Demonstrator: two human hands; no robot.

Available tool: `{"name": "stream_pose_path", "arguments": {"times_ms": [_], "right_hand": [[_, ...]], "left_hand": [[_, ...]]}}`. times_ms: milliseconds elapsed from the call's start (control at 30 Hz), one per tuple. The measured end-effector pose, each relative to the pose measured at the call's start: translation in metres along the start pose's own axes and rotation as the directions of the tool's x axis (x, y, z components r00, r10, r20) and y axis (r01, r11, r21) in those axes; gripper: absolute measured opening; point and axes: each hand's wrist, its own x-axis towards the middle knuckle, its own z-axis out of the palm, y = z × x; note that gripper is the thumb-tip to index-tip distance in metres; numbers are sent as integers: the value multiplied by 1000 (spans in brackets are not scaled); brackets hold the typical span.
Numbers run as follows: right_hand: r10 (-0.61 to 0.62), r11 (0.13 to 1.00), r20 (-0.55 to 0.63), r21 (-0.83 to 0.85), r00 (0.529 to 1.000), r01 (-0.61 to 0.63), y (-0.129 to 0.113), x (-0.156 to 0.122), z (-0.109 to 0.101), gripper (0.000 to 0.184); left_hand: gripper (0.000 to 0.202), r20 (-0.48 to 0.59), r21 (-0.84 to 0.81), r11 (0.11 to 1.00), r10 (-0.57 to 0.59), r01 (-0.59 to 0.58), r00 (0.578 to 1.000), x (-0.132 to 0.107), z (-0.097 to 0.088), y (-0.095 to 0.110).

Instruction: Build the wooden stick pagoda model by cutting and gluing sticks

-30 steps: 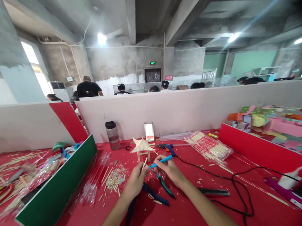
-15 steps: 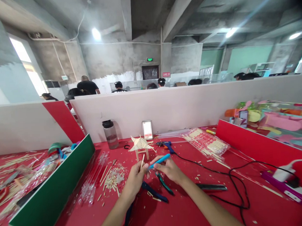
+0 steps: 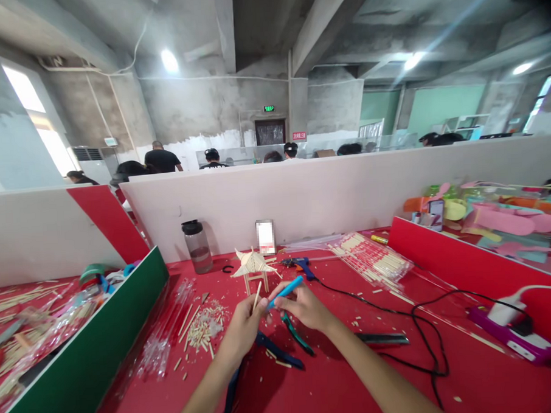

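My left hand [image 3: 242,327] is closed on a thin wooden stick [image 3: 257,294], which points up out of the fingers. In my right hand [image 3: 303,305] is a slim blue pen [image 3: 288,289], its lower end at the left fingertips beside the stick. Whether the pen touches the stick cannot be made out. Just beyond the hands stands a small wooden stick model [image 3: 254,263] with a pointed, star-like roof and legs. A teal-handled tool [image 3: 298,336] and a dark blue-handled tool [image 3: 282,353] lie below the hands, their heads partly hidden.
A blue glue gun [image 3: 304,267] trails a black cord [image 3: 366,301] toward a purple power strip [image 3: 514,339]. Stick bundles [image 3: 373,257], a phone [image 3: 265,237] and a bottle [image 3: 197,247] stand or lie behind. Wood scraps [image 3: 203,328] litter the left, beside a green divider [image 3: 93,336].
The whole view has shifted slightly as my head turned. The pen is tilted a little more steeply in my right hand; both hands keep their holds.
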Motion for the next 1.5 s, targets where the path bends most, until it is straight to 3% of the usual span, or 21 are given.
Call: {"name": "stream_pose_path", "arguments": {"times_ms": [67, 133, 200, 233, 400, 533, 633, 767, 833, 933, 1100, 1233, 1300, 1400, 1500], "right_hand": [[8, 995, 37, -101, 999, -4, -7, 1, -9, 37], [36, 957, -7, -287, 999, -37, -11, 1, -23, 45], [79, 815, -107, -566, 991, -127, -10, 0, -39, 46], [124, 673, -143, -715, 982, -189, -7, -1, -48, 44], [207, 459, -205, -843, 957, -280, 16, -4, -73, 26], [192, 375, -203, -889, 960, -263, 15, -6, -62, 30], [195, 370, -146, -905, 970, -211, 5, -11, -42, 47], [350, 316, -68, -930, 934, -186, -3, -23, -13, 84], [369, 294, -84, -934, 926, -202, -2, -26, -3, 79], [349, 329, -102, -917, 931, -224, 3, -26, 1, 62], [325, 444, -94, -864, 941, -240, 13, -19, -10, 54], [315, 602, -53, -761, 948, -242, 11, -13, -24, 35], [315, 703, -11, -669, 949, -241, 8, -9, -31, 32], [321, 823, 57, -510, 946, -249, 5, -8, -36, 43], [322, 946, 185, -109, 928, -307, 11, -10, -37, 40]], "left_hand": [[48, 29, 25, 999, 20, -21, 999, -2, -1, 5], [43, 43, 29, 999, 19, -20, 999, -5, -2, 5], [44, 31, -12, 1000, -12, 13, 999, -6, -3, -1], [46, 24, -45, 998, -32, 34, 999, -6, -3, -5], [53, 50, -166, 982, -83, 90, 995, -1, -4, -22], [51, 76, -194, 976, -82, 96, 994, 1, -5, -23], [48, 78, -206, 974, -85, 100, 993, 2, -5, -24], [47, 55, -237, 964, -108, 118, 993, 2, -5, -26], [48, 24, -248, 961, -122, 124, 992, 3, -5, -26], [47, -5, -242, 963, -120, 116, 993, 5, -7, -26], [46, -13, -233, 968, -95, 90, 995, 8, -10, -27], [44, -35, -236, 969, -81, 70, 996, 8, -13, -24], [42, -55, -233, 971, -71, 56, 996, 8, -15, -22], [40, -77, -233, 972, -63, 43, 995, 7, -17, -17], [40, -93, -241, 970, -65, 41, 994, 6, -18, -13]]}}
